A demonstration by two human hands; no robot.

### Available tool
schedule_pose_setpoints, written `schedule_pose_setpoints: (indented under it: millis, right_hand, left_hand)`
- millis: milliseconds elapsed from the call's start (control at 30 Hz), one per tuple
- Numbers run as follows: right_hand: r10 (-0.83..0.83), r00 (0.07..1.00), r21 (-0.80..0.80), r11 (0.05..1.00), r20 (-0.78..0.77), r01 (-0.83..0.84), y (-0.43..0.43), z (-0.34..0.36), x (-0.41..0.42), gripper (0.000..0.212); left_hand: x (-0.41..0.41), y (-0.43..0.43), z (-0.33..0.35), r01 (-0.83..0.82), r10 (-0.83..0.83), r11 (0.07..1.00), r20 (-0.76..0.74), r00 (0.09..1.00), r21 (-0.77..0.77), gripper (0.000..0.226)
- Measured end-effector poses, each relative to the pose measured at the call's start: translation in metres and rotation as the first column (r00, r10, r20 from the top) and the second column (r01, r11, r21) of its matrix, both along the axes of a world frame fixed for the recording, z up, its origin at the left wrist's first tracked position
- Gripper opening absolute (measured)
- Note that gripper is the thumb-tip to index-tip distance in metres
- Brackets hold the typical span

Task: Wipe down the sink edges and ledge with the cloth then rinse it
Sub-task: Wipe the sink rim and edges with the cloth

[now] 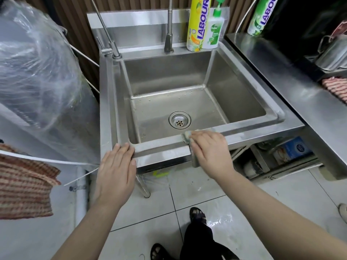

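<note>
A stainless steel sink (249,135) with a deep basin and a round drain (179,121) fills the middle of the head view. My right hand (211,150) presses a small greyish cloth (186,136) onto the sink's front edge; part of the cloth hangs over the front face under my palm. My left hand (117,164) lies flat, fingers together, on the front left corner of the sink and holds nothing. A tall faucet (170,30) rises from the back ledge (146,53). No water runs.
A yellow dish soap bottle (199,25) and a white hand-wash pump bottle (215,29) stand on the back right ledge. A steel counter (293,81) with a kettle (334,51) adjoins on the right. A plastic-wrapped object (37,72) stands left. A checked towel (24,188) hangs lower left.
</note>
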State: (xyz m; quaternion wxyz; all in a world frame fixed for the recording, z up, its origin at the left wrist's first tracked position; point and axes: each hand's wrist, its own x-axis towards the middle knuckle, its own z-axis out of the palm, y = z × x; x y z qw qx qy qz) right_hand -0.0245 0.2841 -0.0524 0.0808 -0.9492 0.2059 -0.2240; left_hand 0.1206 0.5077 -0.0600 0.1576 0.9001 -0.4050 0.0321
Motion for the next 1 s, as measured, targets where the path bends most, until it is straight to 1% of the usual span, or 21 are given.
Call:
schedule_pose_setpoints:
  millis: [67, 100, 200, 233, 267, 333, 400, 467, 533, 567, 600, 667, 700, 767, 800, 833, 933, 1000]
  right_hand:
    - [-0.078, 0.997, -0.06, 0.995, -0.027, 0.076, 0.021, -0.004, 0.012, 0.032]
    - [-0.068, 0.997, -0.073, 0.995, -0.031, 0.065, 0.039, -0.006, 0.024, 0.035]
    - [0.083, 0.996, -0.055, 0.995, 0.014, -0.082, 0.077, -0.008, 0.044, 0.038]
    - [0.122, 0.992, -0.056, 0.991, 0.014, -0.121, 0.07, -0.007, 0.039, 0.038]
    - [0.125, 0.992, -0.055, 0.991, 0.011, -0.124, 0.052, -0.007, 0.029, 0.038]
    - [0.054, 0.999, -0.047, 0.997, -0.005, -0.054, 0.0, -0.008, -0.001, 0.038]
    - [-0.087, 0.996, -0.053, 0.995, -0.004, 0.087, -0.063, -0.01, -0.037, 0.038]
    - [-0.218, 0.976, -0.01, 0.976, 0.007, 0.218, -0.108, -0.006, -0.065, 0.038]
    - [-0.336, 0.941, 0.049, 0.941, 0.038, 0.334, -0.11, -0.005, -0.064, 0.036]
    - [-0.351, 0.934, 0.048, 0.936, 0.069, 0.349, -0.098, -0.007, -0.056, 0.034]
    - [-0.31, 0.947, 0.039, 0.951, 0.086, 0.308, -0.08, -0.009, -0.044, 0.032]
    - [-0.12, 0.987, 0.026, 0.993, 0.109, 0.118, -0.044, -0.012, -0.027, 0.03]
    - [-0.045, 0.99, 0.022, 0.999, 0.13, 0.043, -0.035, -0.014, -0.026, 0.029]
    - [0.032, 0.988, 0.028, 0.999, 0.153, -0.037, -0.055, -0.012, -0.038, 0.029]
    - [0.024, 0.99, 0.039, 0.999, 0.14, -0.03, -0.076, -0.011, -0.048, 0.028]
    - [-0.018, 0.993, 0.049, 0.999, 0.117, 0.012, -0.099, -0.01, -0.061, 0.028]
    - [-0.268, 0.96, 0.09, 0.961, 0.076, 0.261, -0.168, -0.001, -0.102, 0.032]
    - [-0.398, 0.916, 0.076, 0.916, 0.052, 0.393, -0.177, 0.004, -0.105, 0.035]
  left_hand:
    - [0.001, 0.001, 0.0, 0.01, -0.01, 1.0, 0.002, 1.0, 0.009, 0.051]
    - [0.002, 0.002, -0.001, 0.016, -0.017, 1.0, 0.007, 1.0, 0.011, 0.051]
    - [0.003, 0.001, 0.0, 0.008, -0.008, 0.999, 0.0, 1.0, -0.033, 0.05]
    - [0.001, -0.002, 0.002, -0.008, 0.008, 0.998, -0.014, 1.0, -0.059, 0.049]
    - [-0.003, -0.007, 0.006, -0.027, 0.024, 0.996, -0.028, 0.999, -0.086, 0.049]
    - [-0.017, -0.025, 0.011, -0.023, 0.017, 0.995, -0.056, 0.998, -0.102, 0.049]
    - [-0.036, -0.05, 0.013, 0.063, -0.069, 0.994, -0.068, 0.995, -0.084, 0.049]
    - [-0.053, -0.08, 0.012, 0.172, -0.176, 0.984, -0.062, 0.982, -0.054, 0.048]
    - [-0.066, -0.107, 0.012, 0.238, -0.239, 0.971, -0.06, 0.969, -0.027, 0.048]
    - [-0.07, -0.118, 0.011, 0.257, -0.257, 0.966, -0.056, 0.965, -0.013, 0.049]
    - [-0.073, -0.125, 0.009, 0.269, -0.269, 0.963, -0.057, 0.962, 0.006, 0.051]
    - [-0.077, -0.134, 0.005, 0.281, -0.278, 0.958, -0.051, 0.959, 0.054, 0.054]
    - [-0.079, -0.136, 0.003, 0.279, -0.276, 0.958, -0.042, 0.96, 0.072, 0.056]
    - [-0.083, -0.136, 0.002, 0.259, -0.258, 0.962, -0.03, 0.966, 0.082, 0.053]
    - [-0.084, -0.137, 0.003, 0.246, -0.245, 0.966, -0.026, 0.969, 0.078, 0.051]
    - [-0.085, -0.137, 0.003, 0.236, -0.235, 0.969, -0.023, 0.972, 0.073, 0.05]
    - [-0.086, -0.137, 0.003, 0.232, -0.232, 0.97, -0.011, 0.973, 0.067, 0.049]
    - [-0.086, -0.138, 0.005, 0.231, -0.231, 0.972, -0.019, 0.973, 0.048, 0.048]
